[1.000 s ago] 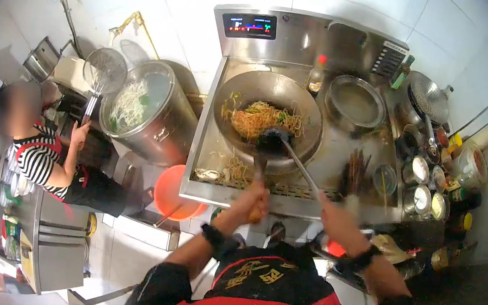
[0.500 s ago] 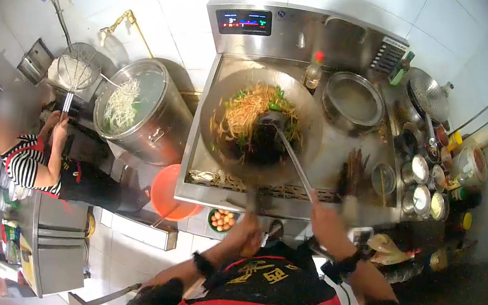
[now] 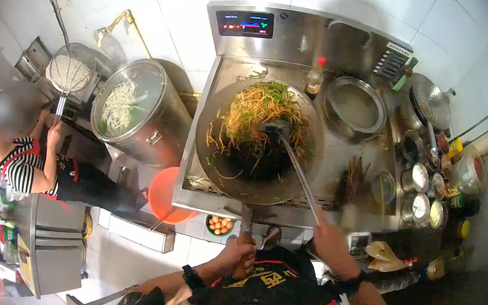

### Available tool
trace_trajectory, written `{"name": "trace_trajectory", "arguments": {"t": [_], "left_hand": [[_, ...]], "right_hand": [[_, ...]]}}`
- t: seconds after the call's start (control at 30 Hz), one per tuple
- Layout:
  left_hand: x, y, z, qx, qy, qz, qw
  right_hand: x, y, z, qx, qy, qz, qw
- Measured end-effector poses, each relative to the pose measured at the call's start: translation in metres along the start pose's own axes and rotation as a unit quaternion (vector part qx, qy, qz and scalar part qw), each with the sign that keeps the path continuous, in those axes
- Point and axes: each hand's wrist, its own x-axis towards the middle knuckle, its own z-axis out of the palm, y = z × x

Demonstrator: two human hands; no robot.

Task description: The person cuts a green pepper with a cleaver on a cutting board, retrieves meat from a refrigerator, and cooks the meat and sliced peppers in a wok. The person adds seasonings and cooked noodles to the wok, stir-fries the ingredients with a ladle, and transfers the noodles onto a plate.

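A large wok [image 3: 210, 166] sits on the steel stove, its handle pointing toward me. My left hand [image 3: 236, 257] is wrapped round that wok handle. In my right hand [image 3: 334, 245] is the long handle of a wok ladle [image 3: 300, 177], whose dark head lies against the food inside the wok. Brown noodles [image 3: 250, 112] with green vegetables are heaped on the wok's far side, while the near side shows dark metal with a few stray strands.
Left of the stove stands a big steel pot [image 3: 157, 117] with pale noodles. A co-worker [image 3: 32, 174] holds a wire strainer [image 3: 69, 76]. A bottle [image 3: 315, 78], lidded pan [image 3: 357, 106] and several seasoning bowls [image 3: 419, 207] are at the right. An orange bucket [image 3: 165, 194] stands below.
The noodles have shifted to the far side of the wok. The wok has come slightly nearer, and my left hand has moved down with its handle. The co-worker's strainer has shifted left.
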Motion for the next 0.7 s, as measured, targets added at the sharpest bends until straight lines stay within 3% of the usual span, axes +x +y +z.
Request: {"name": "trace_trajectory", "arguments": {"t": [0.07, 0.1, 0.13, 0.23, 0.3, 0.37, 0.4, 0.43, 0.47, 0.5, 0.53, 0.57, 0.67, 0.7], "left_hand": [[-0.001, 0.053, -0.017, 0.08, -0.038, 0.006, 0.996], [0.014, 0.068, -0.026, -0.27, -0.064, -0.149, 0.949], [0.024, 0.109, -0.028, -0.378, -0.046, -0.137, 0.915], [0.066, 0.1, -0.028, -0.377, -0.026, -0.116, 0.918], [0.072, 0.104, -0.03, -0.321, -0.02, -0.122, 0.939], [0.078, 0.104, -0.032, -0.318, -0.006, -0.114, 0.941], [0.08, 0.102, -0.033, -0.316, 0.007, -0.112, 0.942], [0.088, 0.093, -0.031, -0.284, 0.038, -0.091, 0.954], [0.094, 0.081, -0.031, -0.283, 0.048, -0.088, 0.954], [0.096, 0.067, -0.031, -0.315, 0.036, -0.103, 0.943], [0.098, 0.062, -0.034, -0.347, 0.025, -0.114, 0.931], [0.071, 0.109, -0.038, -0.239, 0.066, -0.093, 0.964], [0.062, 0.124, -0.048, -0.279, 0.054, -0.127, 0.95], [0.06, 0.122, -0.054, -0.278, 0.057, -0.126, 0.951]], "right_hand": [[-0.02, -0.005, -0.036, 0.061, -0.052, 0.029, 0.996], [-0.021, -0.005, -0.049, 0.098, -0.05, 0.029, 0.994], [-0.017, -0.004, -0.05, 0.1, -0.054, 0.032, 0.993], [0.027, 0.01, -0.028, 0.18, -0.01, 0.055, 0.982], [0.081, 0.024, 0.047, 0.234, 0.082, 0.046, 0.968], [0.109, -0.027, 0.071, 0.324, 0.03, 0.166, 0.931], [0.108, -0.058, 0.076, 0.538, -0.015, 0.199, 0.819], [0.107, -0.076, 0.077, 0.717, -0.066, 0.218, 0.658], [0.111, -0.075, 0.08, 0.719, -0.073, 0.211, 0.658], [0.112, -0.072, 0.084, 0.847, -0.278, 0.148, 0.428], [0.116, -0.07, 0.085, 0.876, -0.453, 0.071, 0.149], [0.118, -0.072, 0.081, 0.893, -0.435, 0.113, 0.02], [0.121, -0.079, 0.066, 0.9, -0.431, 0.059, -0.014], [0.117, -0.077, 0.058, 0.895, -0.441, 0.008, 0.058]]}}
